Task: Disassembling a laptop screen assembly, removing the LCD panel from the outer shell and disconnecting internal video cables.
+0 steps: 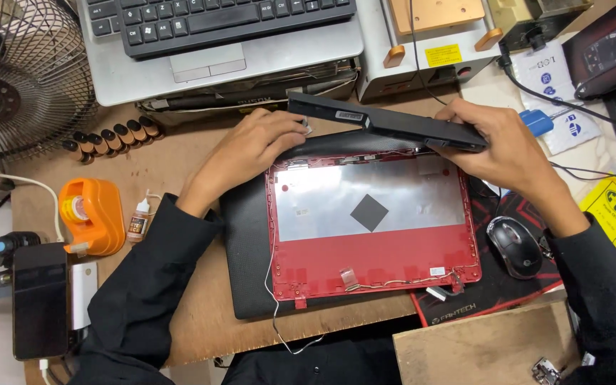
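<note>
I have both hands on the long black laptop base [386,122], which is tilted up along the far edge of the red lid shell [372,217]. My left hand [254,146] is closed around its left end, fingertips pinching near a small metal hinge piece [306,128]. My right hand [497,139] grips the right end, thumb on top and fingers curled under. The red lid shell lies open side up on a black mat [247,242] near the middle of the wooden table [172,164], with 1 silver foil panel and a dark square patch inside it.

A thin white cable [274,299] trails off the shell's near left corner and over the table's near edge, and more wire runs along the shell's near edge (easy to snag). To do this well, I judge I should keep both ends level, lift evenly, and watch that no wire at the hinge line is pulled tight.

Around me: a grey laptop [215,50] at the far edge, a fan [16,85] at the far left corner, an orange tape dispenser [94,214] and small glue bottle [139,219] on the left, and a mouse [515,246] on the right.
</note>
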